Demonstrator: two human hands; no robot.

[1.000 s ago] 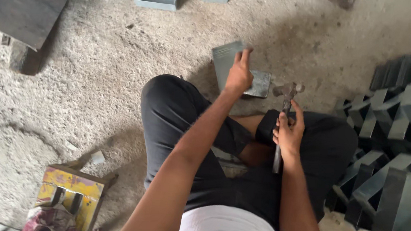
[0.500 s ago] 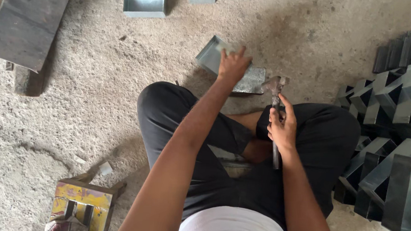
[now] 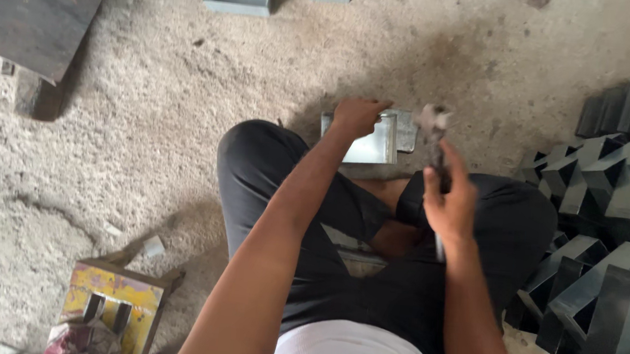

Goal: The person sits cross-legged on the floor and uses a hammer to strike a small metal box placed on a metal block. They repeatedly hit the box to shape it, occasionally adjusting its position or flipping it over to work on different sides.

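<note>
Head view: left hand (image 3: pixel 359 115) presses flat on folded metal piece (image 3: pixel 372 142), right hand (image 3: pixel 449 202) grips hammer (image 3: pixel 435 134) beside its edge.

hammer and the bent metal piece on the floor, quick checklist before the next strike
1. Right hand gripped on the hammer: ok, fist closed round the handle.
2. Left hand steadying the bent metal piece: ok, it rests on the piece's top edge.
3. Left fingers out of the hammer's path: not ok, the blurred head sits close beside them.
4. Piece resting flat on the concrete floor: cannot tell, the hand and knee hide its base.
5. Room to swing: ok, the stacked dark metal parts lie off to the right.
</note>
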